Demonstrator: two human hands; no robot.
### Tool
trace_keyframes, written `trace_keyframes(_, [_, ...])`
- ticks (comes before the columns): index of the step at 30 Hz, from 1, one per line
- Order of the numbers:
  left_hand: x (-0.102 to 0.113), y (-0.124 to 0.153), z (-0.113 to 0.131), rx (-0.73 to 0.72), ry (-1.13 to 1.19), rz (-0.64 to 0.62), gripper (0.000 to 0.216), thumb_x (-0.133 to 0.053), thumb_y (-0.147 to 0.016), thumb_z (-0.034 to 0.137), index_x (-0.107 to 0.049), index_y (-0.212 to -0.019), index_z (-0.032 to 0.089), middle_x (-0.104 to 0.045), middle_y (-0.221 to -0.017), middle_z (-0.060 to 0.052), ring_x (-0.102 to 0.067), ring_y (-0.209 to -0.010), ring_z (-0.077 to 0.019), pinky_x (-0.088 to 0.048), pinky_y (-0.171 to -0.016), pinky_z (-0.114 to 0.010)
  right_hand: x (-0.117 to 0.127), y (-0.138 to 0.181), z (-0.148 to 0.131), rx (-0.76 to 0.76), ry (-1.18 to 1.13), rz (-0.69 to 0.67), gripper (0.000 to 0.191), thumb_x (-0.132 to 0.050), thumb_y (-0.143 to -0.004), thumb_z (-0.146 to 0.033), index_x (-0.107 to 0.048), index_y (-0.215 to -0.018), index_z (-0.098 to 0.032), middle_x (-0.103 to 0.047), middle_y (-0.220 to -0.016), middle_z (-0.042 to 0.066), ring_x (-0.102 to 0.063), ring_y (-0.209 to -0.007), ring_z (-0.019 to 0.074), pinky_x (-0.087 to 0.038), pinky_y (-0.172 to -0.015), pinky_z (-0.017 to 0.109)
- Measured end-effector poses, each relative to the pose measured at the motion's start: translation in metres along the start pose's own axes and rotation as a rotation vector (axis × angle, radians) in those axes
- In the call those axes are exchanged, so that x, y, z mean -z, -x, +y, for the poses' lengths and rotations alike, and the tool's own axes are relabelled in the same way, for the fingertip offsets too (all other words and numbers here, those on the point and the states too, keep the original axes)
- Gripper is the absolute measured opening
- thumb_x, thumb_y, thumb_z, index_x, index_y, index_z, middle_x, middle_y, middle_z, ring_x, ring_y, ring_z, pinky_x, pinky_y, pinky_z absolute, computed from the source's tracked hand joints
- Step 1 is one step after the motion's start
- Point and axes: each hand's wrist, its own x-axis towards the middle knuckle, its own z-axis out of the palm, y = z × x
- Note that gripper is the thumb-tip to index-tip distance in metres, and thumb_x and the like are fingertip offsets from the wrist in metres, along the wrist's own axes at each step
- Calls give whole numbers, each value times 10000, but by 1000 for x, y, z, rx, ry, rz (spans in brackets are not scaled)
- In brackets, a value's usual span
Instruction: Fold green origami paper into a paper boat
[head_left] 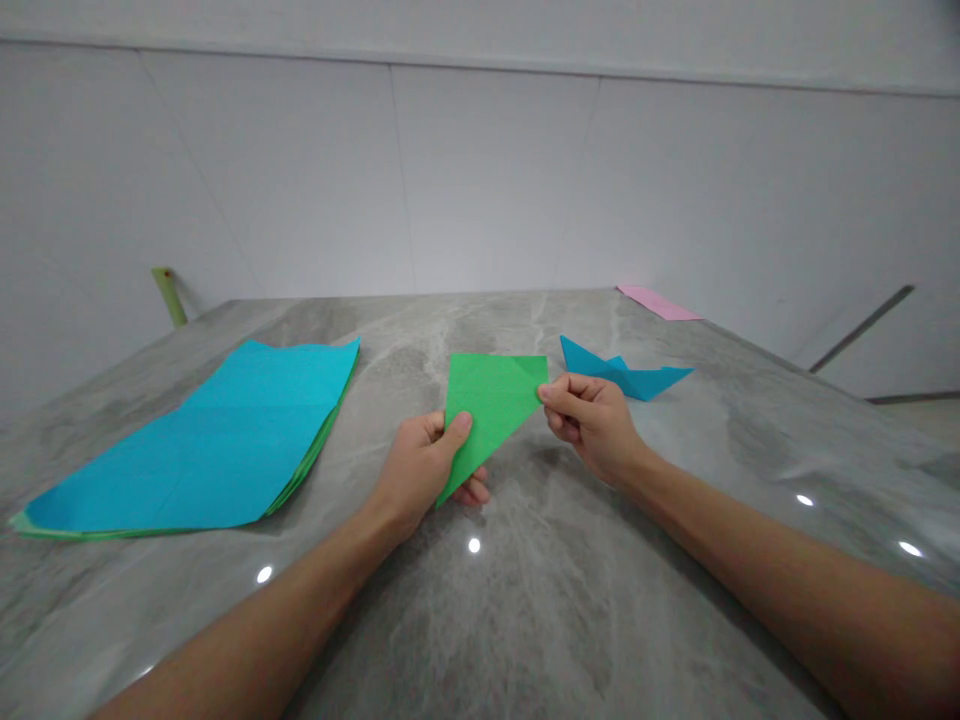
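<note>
A folded piece of green paper (491, 400) is held up between my two hands above the grey tabletop. My left hand (424, 465) grips its lower left edge, thumb in front and fingers behind. At its right corner my right hand (592, 420) pinches the paper between thumb and fingertips. The green piece has a straight top edge and a slanting lower right edge. Just beyond my right hand lies a blue paper boat (630, 380), partly covered by that hand.
On the left lies a stack of blue and green paper sheets (217, 440), blue on top. A pink sheet of paper (660, 303) rests at the far right edge of the marbled grey table (525, 620). A white wall (480, 180) stands behind the table.
</note>
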Motion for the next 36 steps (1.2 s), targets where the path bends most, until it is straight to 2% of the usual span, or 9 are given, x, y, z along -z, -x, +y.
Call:
trace_keyframes(3, [-1,-3,0,-9,153,15,333,-627,-849,474,-566,-826,148,-677,-585,-32,-654,-437,-175,-519,-395,-247,-2,1,0,-3,16,-27,418,-826,-648,-438,-530,-514,-176,-467,-435,-50,-291,-376,38,-157,-390,226])
trace_keyframes(7, [-2,-5,-3,-114,163,54,408,-679,-793,513,-598,-794,113,-709,-650,-79,-682,-481,-192,-554,-437,-272,-11,9,3,-9,1,6,428,-812,-668,-472,-533,-530,-179,-471,-445,-51,-302,-372,42,-172,-380,225])
trace_keyframes(10, [-3,-4,-5,-140,175,31,452,-687,-778,549,-623,-827,104,-732,-705,-98,-717,-551,-221,-583,-496,-300,-21,18,7,-63,-10,16,456,-815,-662,-500,-511,-532,-186,-489,-447,-46,-312,-367,46,-188,-375,223])
trace_keyframes(14, [-3,-2,-5,-97,249,-57,499,-686,-764,585,-648,-839,93,-747,-743,-126,-737,-609,-245,-584,-508,-300,-25,23,10,-102,19,0,472,-835,-634,-511,-507,-531,-187,-498,-430,-42,-332,-364,51,-204,-376,221])
trace_keyframes(18, [-4,-2,-4,-80,234,-42,493,-688,-775,589,-633,-829,102,-731,-677,-101,-719,-555,-230,-571,-470,-284,-22,21,9,-145,70,-48,484,-830,-625,-531,-511,-507,-187,-473,-404,-46,-313,-353,50,-190,-375,229])
trace_keyframes(23, [-5,-2,-2,-28,252,-59,411,-645,-849,504,-621,-792,98,-724,-640,-103,-690,-483,-196,-553,-443,-255,-21,21,8,-156,131,-81,504,-813,-646,-530,-500,-456,-184,-456,-384,-38,-316,-352,49,-202,-380,235])
trace_keyframes(28, [-5,-3,1,75,284,-93,361,-591,-901,454,-599,-770,117,-705,-591,-95,-663,-428,-192,-512,-389,-246,-19,19,9,-133,50,-48,491,-828,-637,-511,-492,-482,-188,-448,-385,-51,-293,-345,45,-171,-368,229])
trace_keyframes(32, [-6,-3,-3,67,179,-137,460,-550,-899,554,-570,-679,151,-650,-494,-58,-612,-365,-175,-460,-347,-233,-17,16,8,-104,-11,-16,498,-821,-650,-497,-468,-477,-190,-411,-381,-63,-278,-342,40,-153,-369,226])
trace_keyframes(36, [-6,-1,-8,-41,-115,-108,634,-437,-899,662,-449,-466,199,-477,-330,2,-423,-239,-96,-298,-282,-191,-19,16,6,-98,-47,27,485,-812,-675,-486,-474,-498,-186,-409,-398,-68,-279,-351,38,-152,-377,224])
